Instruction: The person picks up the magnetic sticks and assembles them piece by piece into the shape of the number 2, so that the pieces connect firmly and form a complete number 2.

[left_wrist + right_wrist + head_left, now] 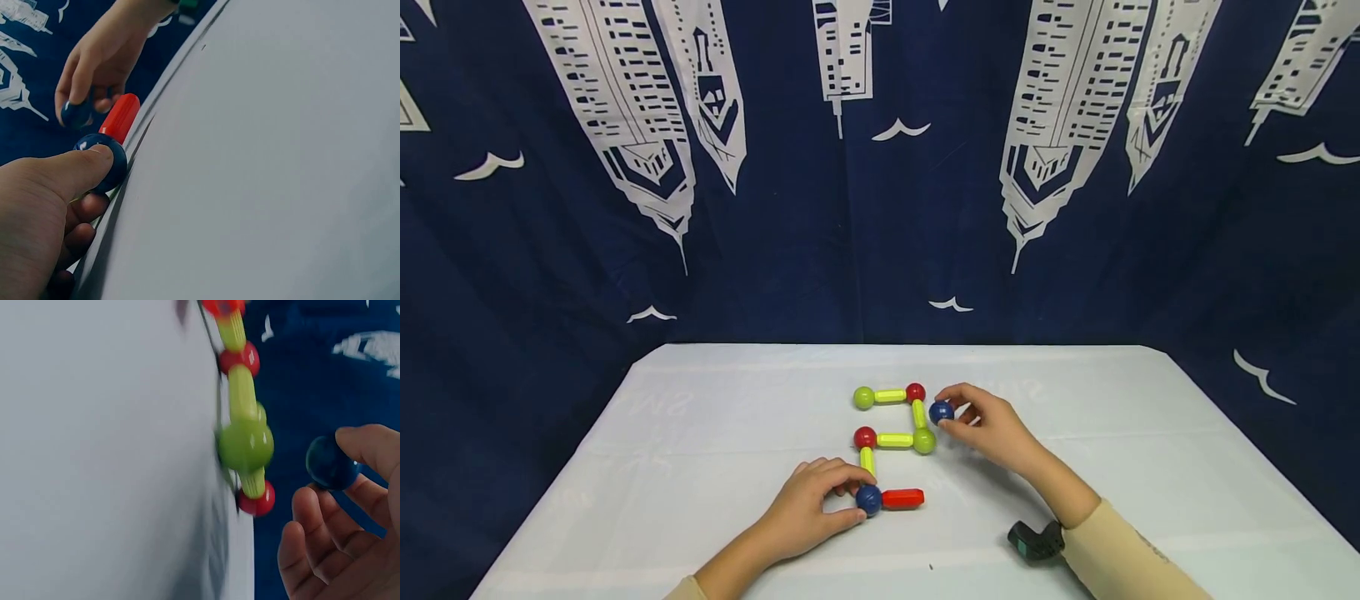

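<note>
A zigzag of balls and short rods lies on the white table. Its far end is a green ball (864, 397), joined by a yellow rod (891, 396) to a red ball (915, 392). From there it bends through a second green ball (924, 441) and another red ball (865, 437) to a blue ball (869, 499) at the near end. My left hand (805, 510) pinches that blue ball between thumb and fingers; a red rod (903, 498) sticks out to its right. My right hand (992, 427) holds a separate blue ball (331, 462) by the fingertips, just right of the zigzag.
A dark device (1036, 540) is strapped at the right wrist, by the beige sleeve (1123, 550). Behind the white table (700, 467) hangs a navy cloth (880, 225) printed with white buildings and birds. A tiny dark speck (931, 567) marks the table's near part.
</note>
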The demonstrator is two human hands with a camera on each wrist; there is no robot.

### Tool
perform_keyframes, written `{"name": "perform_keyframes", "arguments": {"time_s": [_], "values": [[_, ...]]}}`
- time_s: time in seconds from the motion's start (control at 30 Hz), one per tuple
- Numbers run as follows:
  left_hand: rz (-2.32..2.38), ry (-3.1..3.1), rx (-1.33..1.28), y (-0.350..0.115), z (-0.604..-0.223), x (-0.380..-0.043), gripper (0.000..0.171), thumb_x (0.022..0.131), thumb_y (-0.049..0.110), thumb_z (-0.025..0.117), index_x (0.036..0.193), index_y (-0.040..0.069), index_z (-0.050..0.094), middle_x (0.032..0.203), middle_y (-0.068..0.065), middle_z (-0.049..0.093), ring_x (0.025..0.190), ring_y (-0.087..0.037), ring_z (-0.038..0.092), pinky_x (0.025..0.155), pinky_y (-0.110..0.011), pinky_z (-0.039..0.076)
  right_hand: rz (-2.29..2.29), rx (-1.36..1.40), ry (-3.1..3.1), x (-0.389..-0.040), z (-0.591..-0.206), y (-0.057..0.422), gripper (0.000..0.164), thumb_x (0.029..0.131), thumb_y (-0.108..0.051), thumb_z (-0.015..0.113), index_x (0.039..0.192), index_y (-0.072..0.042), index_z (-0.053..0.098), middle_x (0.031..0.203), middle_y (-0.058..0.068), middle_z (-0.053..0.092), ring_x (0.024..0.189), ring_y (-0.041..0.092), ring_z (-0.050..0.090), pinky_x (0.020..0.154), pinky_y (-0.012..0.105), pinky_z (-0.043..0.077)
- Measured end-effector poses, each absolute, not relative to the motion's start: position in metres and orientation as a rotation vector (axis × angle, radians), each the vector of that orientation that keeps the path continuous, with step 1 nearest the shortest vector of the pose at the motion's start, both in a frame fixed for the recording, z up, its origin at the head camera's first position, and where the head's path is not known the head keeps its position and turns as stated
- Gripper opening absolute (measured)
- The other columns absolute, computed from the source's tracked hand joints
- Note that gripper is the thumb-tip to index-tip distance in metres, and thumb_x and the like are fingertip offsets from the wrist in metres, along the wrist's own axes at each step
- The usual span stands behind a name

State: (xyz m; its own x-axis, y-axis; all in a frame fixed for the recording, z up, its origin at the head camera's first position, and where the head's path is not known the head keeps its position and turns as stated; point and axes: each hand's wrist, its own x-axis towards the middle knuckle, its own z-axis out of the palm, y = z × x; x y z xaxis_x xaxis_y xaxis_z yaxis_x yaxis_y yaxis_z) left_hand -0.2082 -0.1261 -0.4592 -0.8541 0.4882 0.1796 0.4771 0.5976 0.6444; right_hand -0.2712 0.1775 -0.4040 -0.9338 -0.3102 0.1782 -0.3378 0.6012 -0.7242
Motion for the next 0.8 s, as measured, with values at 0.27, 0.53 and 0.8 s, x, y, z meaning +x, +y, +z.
{"name": "perform_keyframes", "arguments": {"time_s": [0.27,0.53,0.8], "values": [[1.122,2.788,0.826,-0.127,-0.461,-0.206,0.036,0.086,0.037,0.078,0.118,0.043,0.062,0.097,0.023,0.060,0.092,0.000,0.051,0.084,-0.030,0.035,1.314,0.805,-2.884,-0.225,-0.422,0.185,0.031,0.089,-0.021,0.076,0.117,-0.017,0.063,0.104,0.000,0.065,0.078,0.007,0.056,0.060,0.022,0.049],[1.105,2.795,0.819,-0.125,-0.460,-0.209,0.035,0.086,0.040,0.077,0.118,0.043,0.062,0.097,0.024,0.059,0.093,0.000,0.050,0.084,-0.031,0.035,1.305,0.886,-2.930,-0.213,-0.430,0.186,0.032,0.088,-0.025,0.076,0.116,-0.019,0.063,0.106,-0.003,0.065,0.079,0.005,0.057,0.064,0.020,0.049],[1.110,2.784,0.817,-0.124,-0.458,-0.208,0.035,0.086,0.040,0.077,0.119,0.041,0.063,0.097,0.023,0.060,0.094,0.000,0.051,0.085,-0.033,0.036,1.257,0.877,-2.922,-0.209,-0.436,0.181,0.032,0.087,-0.027,0.078,0.116,-0.020,0.064,0.102,-0.007,0.065,0.075,0.004,0.057,0.066,0.022,0.049]]}}
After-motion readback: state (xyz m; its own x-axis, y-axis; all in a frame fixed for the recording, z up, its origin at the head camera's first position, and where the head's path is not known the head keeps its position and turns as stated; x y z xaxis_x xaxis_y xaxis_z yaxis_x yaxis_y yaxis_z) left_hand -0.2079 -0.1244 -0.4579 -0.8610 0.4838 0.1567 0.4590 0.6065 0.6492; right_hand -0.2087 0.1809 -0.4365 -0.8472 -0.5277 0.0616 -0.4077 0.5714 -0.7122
